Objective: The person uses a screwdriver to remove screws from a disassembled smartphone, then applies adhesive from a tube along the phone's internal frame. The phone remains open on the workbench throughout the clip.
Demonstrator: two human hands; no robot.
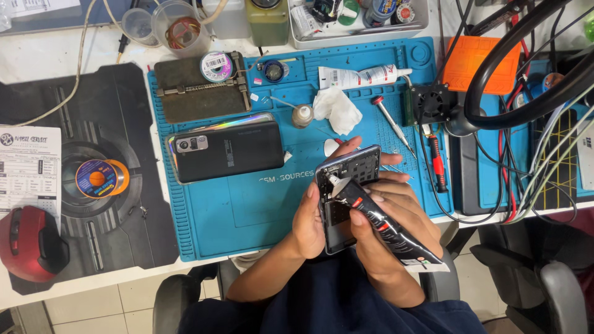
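Observation:
My left hand (311, 219) holds an opened phone frame (352, 170) upright over the front edge of the blue work mat (247, 210). My right hand (387, 213) grips a black glue tube (387, 232) with its white nozzle tip touching the frame's inner edge near the top left. A black phone back cover (226, 150) with a camera module lies flat on the mat to the left.
On the mat lie a white tube (359, 77), crumpled tissue (337, 108), a small bottle (302, 115), screwdrivers (393, 127), a metal holder plate (201, 86) and solder spool (216, 66). A tape roll (99, 178) and red mouse (28, 242) sit left. Cables (538, 167) crowd the right.

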